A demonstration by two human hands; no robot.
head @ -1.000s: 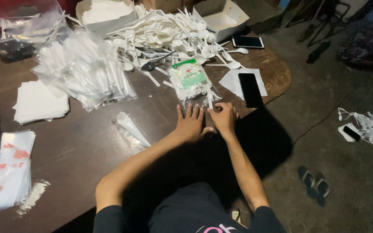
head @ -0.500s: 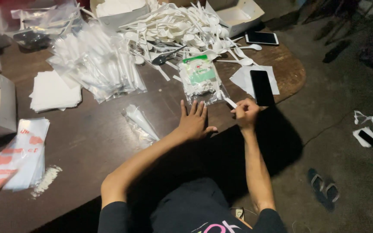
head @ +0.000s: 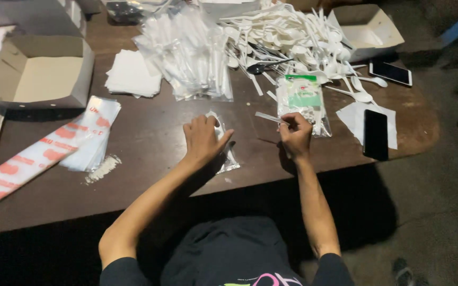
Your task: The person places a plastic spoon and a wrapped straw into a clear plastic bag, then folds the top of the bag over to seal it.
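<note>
In the head view, the left hand [head: 203, 139] lay flat, fingers spread, on a small clear plastic sleeve [head: 223, 154] near the front edge of the dark wooden table [head: 149, 137], pressing it down rather than gripping it. At three o'clock from it, a little apart, the right hand [head: 294, 133] was closed in a pinch on a thin white plastic stick [head: 269, 117] — a utensil handle, as far as could be told — which jutted toward ten o'clock from the fingers. Just above that hand, at twelve o'clock, lay a clear bag with a green and white label [head: 303, 100], small packets inside. Further up, at twelve to one o'clock, a heap of white plastic spoons and forks [head: 287, 37] spread across the table, with a pile of clear wrapped packets [head: 192, 50] at eleven o'clock of the left hand and a stack of white napkins [head: 131, 74] beside it. At three o'clock of the right hand a black phone [head: 376, 133] rested on a white paper sheet [head: 353, 114]; a second phone [head: 390, 72] lay at one o'clock, near an open cardboard box [head: 369, 32]. Far to nine o'clock stood another open cardboard box [head: 43, 71] — and below it red-and-white printed plastic bags [head: 49, 151].
</note>
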